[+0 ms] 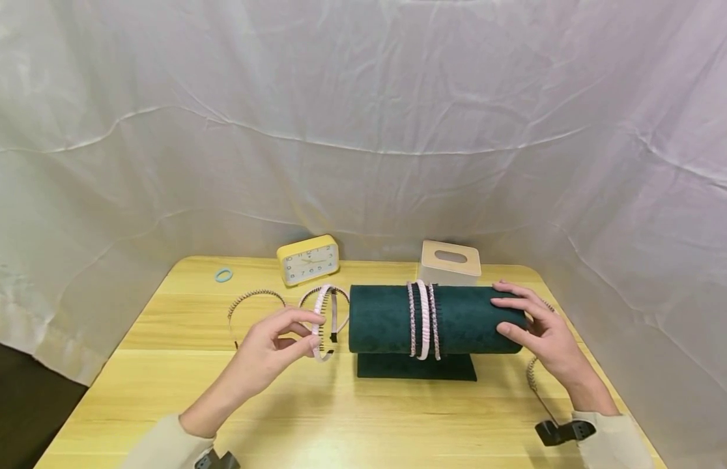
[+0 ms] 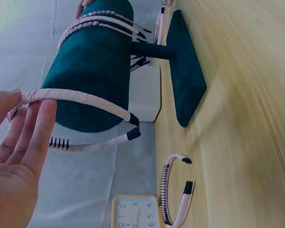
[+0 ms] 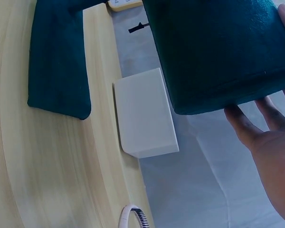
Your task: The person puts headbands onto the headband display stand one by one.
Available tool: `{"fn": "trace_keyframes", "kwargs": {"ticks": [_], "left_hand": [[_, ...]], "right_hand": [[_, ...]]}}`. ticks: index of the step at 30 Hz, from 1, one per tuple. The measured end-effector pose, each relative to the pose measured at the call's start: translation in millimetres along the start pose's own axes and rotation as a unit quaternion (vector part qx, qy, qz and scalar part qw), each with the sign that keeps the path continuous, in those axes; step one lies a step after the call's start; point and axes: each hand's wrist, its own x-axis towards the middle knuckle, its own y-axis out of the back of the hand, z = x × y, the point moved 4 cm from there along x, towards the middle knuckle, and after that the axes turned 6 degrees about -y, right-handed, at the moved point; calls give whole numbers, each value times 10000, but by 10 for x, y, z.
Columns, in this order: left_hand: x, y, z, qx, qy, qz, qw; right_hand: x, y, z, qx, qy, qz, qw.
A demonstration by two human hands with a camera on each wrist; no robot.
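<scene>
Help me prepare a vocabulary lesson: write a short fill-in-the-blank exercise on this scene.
1. The left hand holds a pink headband.
Around the green roll sit ____ headbands.
2. The right hand touches the roll's ____ end.
3. The clock is framed in ____.

Missing words: three; right; yellow.

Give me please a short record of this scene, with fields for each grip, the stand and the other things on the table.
Left grip: pinches a pink headband near the stand's left end
Right grip: holds the right end of the stand
On stand: three headbands, side by side around the green roll
Behind stand: tissue box
Back left: yellow clock; blue ring left of it
Loose headbands: on the table, both sides of the stand
</scene>
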Motion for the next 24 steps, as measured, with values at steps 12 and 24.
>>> {"fn": "trace_keyframes", "kwargs": {"ticks": [12, 24], "left_hand": [[41, -192, -5, 53, -63, 8, 10000], [189, -323, -23, 363, 271, 74, 9989]], "right_hand": [[2, -5, -2, 23, 47, 26, 10000], [-7, -6, -7, -47, -86, 43, 9999]]}}
